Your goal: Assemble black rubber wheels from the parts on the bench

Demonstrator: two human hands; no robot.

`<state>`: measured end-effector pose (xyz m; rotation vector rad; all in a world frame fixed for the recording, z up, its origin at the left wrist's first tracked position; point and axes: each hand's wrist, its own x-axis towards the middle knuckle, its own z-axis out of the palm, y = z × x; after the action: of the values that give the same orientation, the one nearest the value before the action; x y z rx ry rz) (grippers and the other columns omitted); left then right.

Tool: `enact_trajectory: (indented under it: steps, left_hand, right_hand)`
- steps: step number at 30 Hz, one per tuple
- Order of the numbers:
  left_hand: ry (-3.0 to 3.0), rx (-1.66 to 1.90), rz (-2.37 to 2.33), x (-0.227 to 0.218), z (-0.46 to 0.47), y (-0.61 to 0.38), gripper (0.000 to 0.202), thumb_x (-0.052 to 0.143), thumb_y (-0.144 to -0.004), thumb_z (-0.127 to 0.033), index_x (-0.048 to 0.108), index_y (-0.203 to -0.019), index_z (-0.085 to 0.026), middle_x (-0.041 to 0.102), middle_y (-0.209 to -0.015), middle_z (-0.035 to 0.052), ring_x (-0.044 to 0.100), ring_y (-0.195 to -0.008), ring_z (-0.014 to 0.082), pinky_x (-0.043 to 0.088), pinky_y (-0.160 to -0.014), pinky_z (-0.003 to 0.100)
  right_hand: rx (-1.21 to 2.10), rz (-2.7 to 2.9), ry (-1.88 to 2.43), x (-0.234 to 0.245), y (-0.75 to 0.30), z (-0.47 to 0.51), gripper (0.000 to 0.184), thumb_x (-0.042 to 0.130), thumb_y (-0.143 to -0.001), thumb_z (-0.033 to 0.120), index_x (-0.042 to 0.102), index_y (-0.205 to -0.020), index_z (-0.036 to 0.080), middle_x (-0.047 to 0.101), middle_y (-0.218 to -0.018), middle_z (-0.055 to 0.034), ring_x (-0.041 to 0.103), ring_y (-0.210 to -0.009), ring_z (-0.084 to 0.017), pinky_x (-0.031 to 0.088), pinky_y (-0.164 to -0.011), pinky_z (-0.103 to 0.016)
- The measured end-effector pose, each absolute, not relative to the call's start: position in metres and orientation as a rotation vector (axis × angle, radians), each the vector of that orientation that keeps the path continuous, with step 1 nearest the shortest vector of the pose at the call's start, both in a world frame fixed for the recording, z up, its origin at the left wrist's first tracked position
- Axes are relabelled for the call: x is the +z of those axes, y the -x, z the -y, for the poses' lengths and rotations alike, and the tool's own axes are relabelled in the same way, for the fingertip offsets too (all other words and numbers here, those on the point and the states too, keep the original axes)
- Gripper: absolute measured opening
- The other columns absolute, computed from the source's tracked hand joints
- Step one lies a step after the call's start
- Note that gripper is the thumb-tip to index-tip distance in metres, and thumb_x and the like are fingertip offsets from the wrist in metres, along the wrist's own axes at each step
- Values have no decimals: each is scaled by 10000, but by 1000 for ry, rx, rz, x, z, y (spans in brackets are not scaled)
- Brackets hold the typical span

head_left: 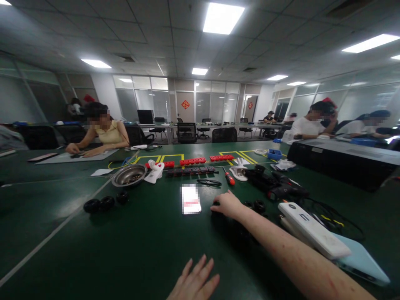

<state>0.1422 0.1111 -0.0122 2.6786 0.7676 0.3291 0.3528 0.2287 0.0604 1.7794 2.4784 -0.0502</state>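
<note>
My right hand [227,205] reaches over the green table from the right. Its fingers curl down onto a small black round piece [215,204], mostly hidden under them. Other black round pieces [259,206] lie just beyond my right wrist. My left hand [196,280] is low in the middle with its fingers spread, holding nothing. A white sheet or screen [190,200], blurred out, lies left of my right hand. On the left stand three black round pieces [107,203] in a loose row, near a metal bowl [128,176] with small brass-coloured parts inside.
Red strips [193,161] and a dark strip of sockets [192,171] lie farther back. A red-handled screwdriver [229,178], a black power tool [281,185], a white power bank [314,229] and a black case [337,162] occupy the right. A person [108,131] works across the table.
</note>
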Motion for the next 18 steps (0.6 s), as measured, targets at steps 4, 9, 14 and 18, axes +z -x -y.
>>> enact_trajectory:
  steps: [4,9,14,18]
  left_hand:
    - [-2413,804,-1167,-34,-121,-126,708,351,-783,-510,-33,-1332,-280,84,-1421,85,69,-1278,299,113,-987,589]
    - [-2001,890,-1199,-34,-137,-115,596,181,-821,-511,71,-1339,-237,104,-1434,66,83,-1295,245,127,-1021,521]
    - [-1917,1144,-1182,-31,-147,-105,625,-22,-803,-518,177,-1312,-214,238,-1396,85,231,-1264,239,253,-1001,480]
    - [-2374,1166,-1248,-21,-155,-101,820,304,-640,-716,220,-1284,-215,451,-1221,141,461,-1071,309,408,-861,465]
  right_hand:
    - [-33,-2601,-1511,61,-307,-180,375,607,-688,444,616,-896,133,647,-785,-94,585,-815,-251,434,-740,-380]
    - [-265,-2788,-897,76,-284,-133,294,647,-658,331,616,-888,151,651,-722,-77,601,-639,-212,438,-510,-253]
    - [-1433,-2943,-1466,57,-285,-151,246,523,-762,396,543,-873,177,558,-648,20,512,-542,-104,362,-447,-169]
    - [-1974,-2560,-1890,18,-270,-167,217,461,-785,358,443,-690,163,455,-565,34,440,-459,-85,333,-390,-170]
